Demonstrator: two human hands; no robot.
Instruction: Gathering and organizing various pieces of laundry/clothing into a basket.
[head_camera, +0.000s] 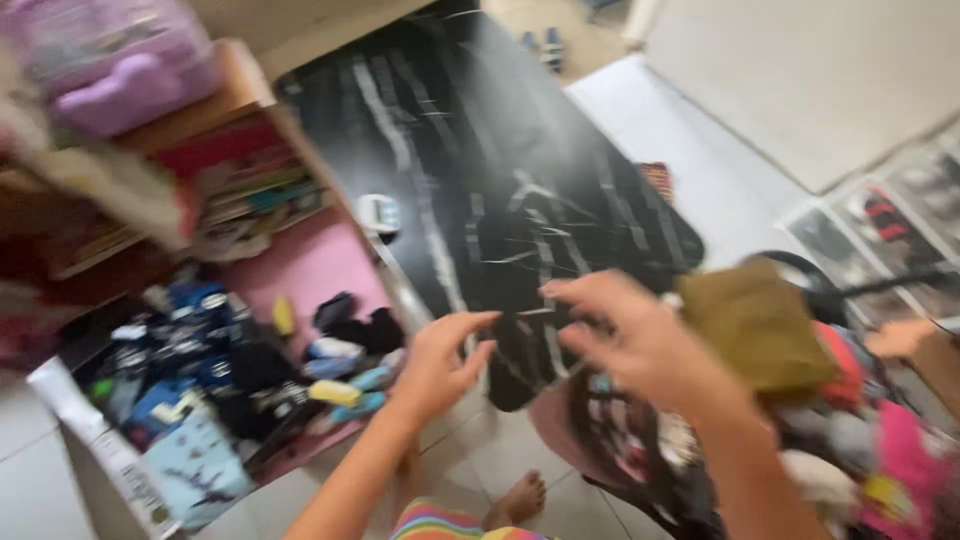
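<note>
**Two hands at the hem of a black striped garment**

The right hand has its fingers curled in a narrow pinch at the lower edge of a black garment with pale stripes, thumb and forefinger closing on the cloth (motion blur hides the exact contact). The left hand sits just beside it, fingers half spread and thumb out, its fingertips at the same lower edge; whether it actually grips the fabric I cannot tell. The garment hangs spread out in the middle of the view, rising from the hands toward the top.

To the right of the right hand lies an olive-brown cloth atop a heap of mixed clothes, pink and red among them. Another person's hand shows at the far right edge. To the left stands a pink open shelf, its lower part crammed with small dark, blue and yellow items. A lilac plastic box rests on top. Below, a bare foot stands on the pale tiled floor.
</note>
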